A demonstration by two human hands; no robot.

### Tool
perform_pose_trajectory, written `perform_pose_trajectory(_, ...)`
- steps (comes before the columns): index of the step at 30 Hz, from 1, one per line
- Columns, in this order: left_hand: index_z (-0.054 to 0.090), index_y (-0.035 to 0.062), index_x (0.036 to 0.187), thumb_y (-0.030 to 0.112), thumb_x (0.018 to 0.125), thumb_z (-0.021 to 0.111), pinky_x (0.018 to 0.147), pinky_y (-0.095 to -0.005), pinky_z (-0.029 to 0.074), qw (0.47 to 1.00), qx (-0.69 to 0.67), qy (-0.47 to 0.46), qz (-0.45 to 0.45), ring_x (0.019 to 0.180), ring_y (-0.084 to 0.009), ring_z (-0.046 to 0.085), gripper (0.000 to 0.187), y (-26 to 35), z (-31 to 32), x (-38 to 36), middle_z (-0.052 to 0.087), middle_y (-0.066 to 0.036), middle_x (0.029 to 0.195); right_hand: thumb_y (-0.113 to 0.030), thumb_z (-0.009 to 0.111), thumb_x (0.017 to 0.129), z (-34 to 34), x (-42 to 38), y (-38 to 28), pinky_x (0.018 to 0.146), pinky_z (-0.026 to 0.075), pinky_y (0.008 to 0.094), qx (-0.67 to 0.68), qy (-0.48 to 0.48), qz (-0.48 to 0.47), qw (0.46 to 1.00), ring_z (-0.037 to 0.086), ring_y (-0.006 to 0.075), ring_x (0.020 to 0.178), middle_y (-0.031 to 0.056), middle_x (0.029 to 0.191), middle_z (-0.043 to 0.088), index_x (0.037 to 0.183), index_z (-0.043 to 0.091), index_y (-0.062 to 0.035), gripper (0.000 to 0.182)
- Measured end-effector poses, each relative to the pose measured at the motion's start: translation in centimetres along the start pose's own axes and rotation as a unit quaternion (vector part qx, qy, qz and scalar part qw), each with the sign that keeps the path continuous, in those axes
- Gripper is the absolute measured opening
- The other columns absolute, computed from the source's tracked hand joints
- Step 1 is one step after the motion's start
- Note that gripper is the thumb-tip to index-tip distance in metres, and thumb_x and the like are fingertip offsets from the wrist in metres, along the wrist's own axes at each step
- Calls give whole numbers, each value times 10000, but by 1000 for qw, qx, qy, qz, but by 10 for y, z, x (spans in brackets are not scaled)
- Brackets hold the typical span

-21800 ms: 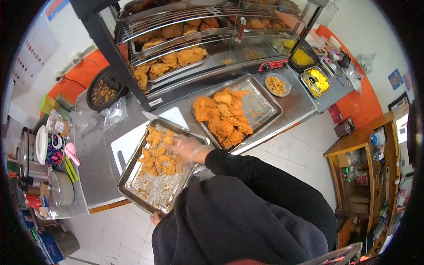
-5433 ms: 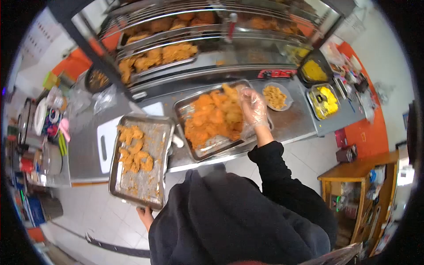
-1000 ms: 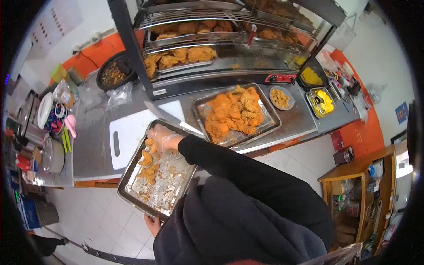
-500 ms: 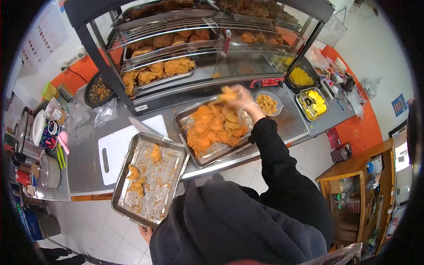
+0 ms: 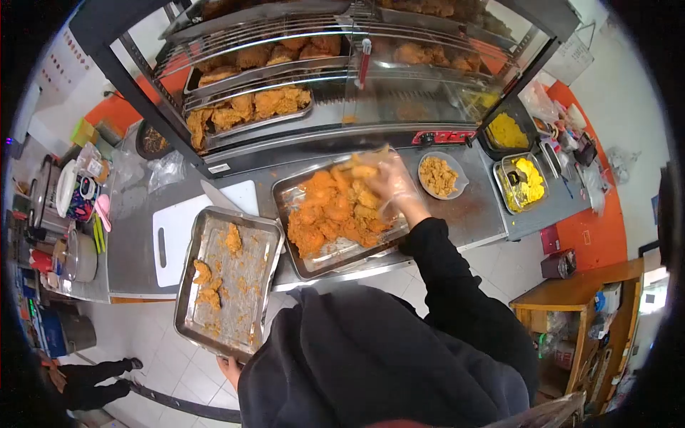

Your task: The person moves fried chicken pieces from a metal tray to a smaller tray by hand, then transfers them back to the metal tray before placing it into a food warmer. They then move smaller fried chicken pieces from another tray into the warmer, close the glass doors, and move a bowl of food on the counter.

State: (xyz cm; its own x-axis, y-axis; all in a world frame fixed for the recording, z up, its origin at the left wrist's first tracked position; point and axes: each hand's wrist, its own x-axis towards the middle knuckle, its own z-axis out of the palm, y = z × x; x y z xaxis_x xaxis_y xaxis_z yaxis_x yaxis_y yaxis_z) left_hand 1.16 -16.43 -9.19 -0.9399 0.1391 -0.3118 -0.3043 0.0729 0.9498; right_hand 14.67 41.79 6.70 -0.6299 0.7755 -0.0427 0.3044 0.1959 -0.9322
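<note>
My left hand (image 5: 230, 371) grips the near edge of a metal tray (image 5: 250, 289), which holds a few fried chicken pieces (image 5: 208, 294) and crumbs. This tray tilts over the counter's front edge and overlaps a white cutting board (image 5: 171, 246). My right hand (image 5: 396, 184), smeared by motion, is over the right side of a second metal tray (image 5: 314, 271) on the counter. Fried chicken (image 5: 332, 214) is heaped in that tray. Pale golden pieces (image 5: 362, 171) lie right at my right fingertips; I cannot tell whether the fingers grip one.
A glass warming cabinet (image 5: 342, 128) with trays of fried chicken stands behind. At right are a bowl of small fried pieces (image 5: 438, 176) and a container of yellow food (image 5: 524, 182). A knife (image 5: 217, 195) lies on the board. Another person's legs (image 5: 96, 385) show lower left.
My right hand has come down with a golden piece from above the heaped tray's far edge to the chicken. The view has shifted, and another person's legs show more at lower left.
</note>
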Motion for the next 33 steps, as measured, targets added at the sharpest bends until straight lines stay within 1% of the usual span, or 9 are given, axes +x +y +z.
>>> perform_pose_trajectory(3, 415, 2, 1104, -1, 694, 455, 566, -235, 368, 999, 33, 21, 3, 673, -127, 452, 411, -4, 2, 0, 508, -66, 828, -113, 582, 720, 13, 2, 8, 796, 450, 351, -317, 17, -286, 904, 546, 274, 911, 142, 1003, 554, 1034, 609, -142, 317)
perform_pose_trajectory(6, 424, 8, 1082, -8, 692, 454, 570, -240, 375, 999, -21, 44, -21, 680, -127, 462, 391, 6, 8, -10, 506, -62, 818, -132, 707, 619, 20, 3, -8, 820, 435, 391, -350, -50, -252, 901, 525, 328, 939, 151, 1042, 544, 1059, 582, -166, 458)
perform_pose_trajectory(12, 422, 7, 1093, -30, 714, 436, 688, -254, 420, 998, -26, 52, -4, 792, -153, 503, 381, 47, 47, -31, 523, -69, 903, -61, 651, 622, 36, 15, -24, 757, 450, 380, -332, -39, -324, 885, 554, 305, 855, 126, 888, 622, 932, 647, -107, 314)
perform_pose_trajectory(17, 415, 0, 1117, -26, 718, 453, 710, -245, 425, 997, -30, 41, -51, 826, -148, 518, 402, 50, 43, -33, 540, -66, 932, -134, 618, 712, 53, 34, 11, 528, 419, 292, -276, 48, -158, 947, 524, 144, 547, 110, 639, 571, 709, 590, -18, 119)
perform_pose_trajectory(21, 426, 5, 1096, -25, 714, 465, 658, -241, 427, 999, -10, 30, -30, 806, -130, 518, 385, 44, 39, -31, 541, -47, 908, -184, 615, 754, 52, 20, -7, 584, 431, 271, -163, 2, -15, 987, 545, 118, 603, 52, 654, 611, 748, 626, -27, 158)
perform_pose_trajectory(24, 429, 10, 1090, -33, 705, 468, 635, -239, 436, 998, -54, 20, -36, 779, -124, 521, 390, 50, 41, -31, 540, -43, 890, -261, 606, 768, 51, 15, -17, 614, 443, 283, -174, -37, -104, 978, 581, 130, 649, 80, 747, 648, 810, 658, -41, 230)
perform_pose_trajectory(30, 439, 29, 1070, -61, 708, 453, 608, -235, 448, 999, -30, 7, -22, 723, -116, 526, 373, 42, 36, -25, 540, -45, 854, -379, 541, 790, 63, -2, -59, 669, 449, 344, -346, -30, -20, 938, 601, 305, 745, 178, 797, 626, 844, 649, -18, 381)
perform_pose_trajectory(32, 442, 29, 1056, -60, 712, 453, 597, -232, 441, 999, -22, 21, -22, 710, -114, 522, 355, 45, 32, -26, 540, -42, 842, -327, 554, 789, 91, -2, -65, 712, 450, 345, -322, 23, -294, 900, 593, 299, 787, 170, 856, 622, 878, 649, -33, 321)
perform_pose_trajectory(33, 444, 30, 1042, -57, 716, 456, 585, -228, 429, 999, -18, 13, -35, 699, -111, 517, 338, 45, 30, -24, 539, -38, 831, -297, 565, 783, 119, -13, -80, 741, 445, 350, -273, -38, -243, 930, 584, 296, 822, 159, 886, 617, 911, 643, -49, 290)
